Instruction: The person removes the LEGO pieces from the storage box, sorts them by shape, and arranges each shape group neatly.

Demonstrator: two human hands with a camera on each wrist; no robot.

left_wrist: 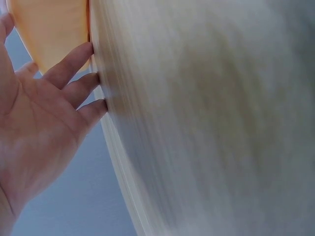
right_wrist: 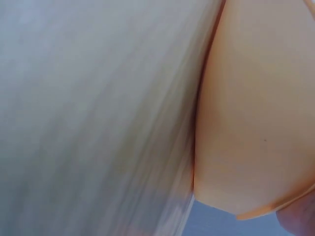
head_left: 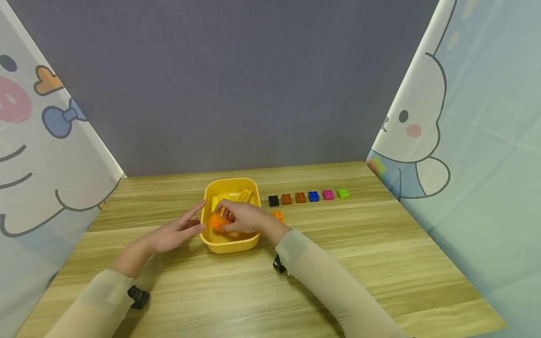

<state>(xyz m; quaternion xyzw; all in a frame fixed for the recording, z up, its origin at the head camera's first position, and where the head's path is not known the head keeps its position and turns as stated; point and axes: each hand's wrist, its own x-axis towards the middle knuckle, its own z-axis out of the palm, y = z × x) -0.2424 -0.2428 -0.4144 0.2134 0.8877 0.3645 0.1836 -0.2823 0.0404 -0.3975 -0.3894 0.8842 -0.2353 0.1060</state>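
Note:
A yellow plastic bin (head_left: pixel 232 247) sits on the table, with yellow toy bricks (head_left: pixel 245 195) inside it. My left hand (head_left: pixel 175 234) touches the bin's left wall with spread, mostly straight fingers; the left wrist view shows the palm and fingertips beside the wall. Over the right rim reaches my right hand (head_left: pixel 243 217), fingers curled inside the bin. Its thumb and fingers pinch a blurred orange toy brick (head_left: pixel 218 222), whose exact shape is unclear. In the right wrist view the bin wall (right_wrist: pixel 256 123) hides nearly all of that hand.
Right of the bin runs a row of small studded bricks: black (head_left: pixel 274 201), two brown (head_left: pixel 287 199), blue (head_left: pixel 313 196), magenta (head_left: pixel 328 194) and lime green (head_left: pixel 343 193). An orange brick (head_left: pixel 278 216) lies nearer me, partly behind my right wrist. A grey panel (head_left: pixel 245 94) stands behind the table.

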